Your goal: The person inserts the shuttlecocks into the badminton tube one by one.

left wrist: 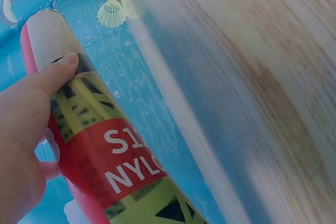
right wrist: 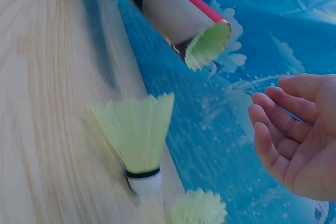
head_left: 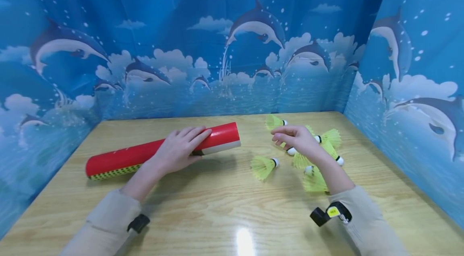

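Observation:
My left hand grips a red shuttlecock tube near its right end, thumb on the near side and fingers over the top. That end is tilted up off the table. The right wrist view shows a yellow-green skirt filling the tube's mouth. My right hand hovers, fingers loosely bent and nothing between them, over a group of yellow shuttlecocks with white heads. One shuttlecock lies apart, between the tube and the group. Another lies behind my right fingers, and my wrist partly covers one more.
The light wooden table ends at a blue dolphin-print curtain at the back and sides. More shuttlecocks lie around and behind my right hand. Black cameras are strapped to both wrists.

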The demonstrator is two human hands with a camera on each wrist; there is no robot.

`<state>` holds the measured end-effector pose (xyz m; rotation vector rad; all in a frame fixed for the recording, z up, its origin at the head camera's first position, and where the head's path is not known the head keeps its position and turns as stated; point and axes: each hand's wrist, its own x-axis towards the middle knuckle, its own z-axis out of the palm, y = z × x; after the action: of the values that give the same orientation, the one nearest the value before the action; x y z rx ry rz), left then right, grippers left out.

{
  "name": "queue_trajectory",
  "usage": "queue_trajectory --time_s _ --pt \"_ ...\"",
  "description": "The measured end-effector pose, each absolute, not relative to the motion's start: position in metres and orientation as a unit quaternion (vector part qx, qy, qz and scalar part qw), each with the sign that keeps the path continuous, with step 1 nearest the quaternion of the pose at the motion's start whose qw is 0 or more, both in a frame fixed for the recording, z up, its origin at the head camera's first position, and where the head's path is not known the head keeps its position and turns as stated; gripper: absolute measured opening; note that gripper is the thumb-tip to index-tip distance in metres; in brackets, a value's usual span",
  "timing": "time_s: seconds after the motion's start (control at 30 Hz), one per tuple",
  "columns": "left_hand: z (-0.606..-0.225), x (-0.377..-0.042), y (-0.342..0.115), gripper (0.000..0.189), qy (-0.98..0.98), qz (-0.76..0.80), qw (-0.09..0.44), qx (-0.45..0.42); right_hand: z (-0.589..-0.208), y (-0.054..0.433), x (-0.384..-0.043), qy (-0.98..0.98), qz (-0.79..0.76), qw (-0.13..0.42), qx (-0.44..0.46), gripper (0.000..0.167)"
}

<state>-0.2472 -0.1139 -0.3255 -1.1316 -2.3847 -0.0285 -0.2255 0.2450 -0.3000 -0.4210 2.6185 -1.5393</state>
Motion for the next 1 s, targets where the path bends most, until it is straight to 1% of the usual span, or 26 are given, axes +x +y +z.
queue_trajectory --time_s 0.23,0.47,0.6,1.0 --pt "-0.325 -0.247 -0.114 0.091 -0.875 -0.012 0.247 -0.415 -0.301 0.272 -0.217 0.862 -0.491 0.037 -0.119 0.042" --pt "-0.325 -0.247 -0.114 0.091 -0.873 -0.013 0.250 -0.418 -0.304 0.301 -0.205 0.870 -0.481 0.014 -0.107 0.042" --pt "-0.325 -0.247 -0.114 0.091 -0.873 -0.012 0.253 -0.417 -0.305 0.318 -0.197 0.879 -0.467 0.019 -0.089 0.044" --pt "-0.325 -0.246 -0.116 0.092 -0.877 -0.013 0.251 -0.410 -0.309 0.361 -0.182 0.899 -0.428 0.031 -0.090 0.044"
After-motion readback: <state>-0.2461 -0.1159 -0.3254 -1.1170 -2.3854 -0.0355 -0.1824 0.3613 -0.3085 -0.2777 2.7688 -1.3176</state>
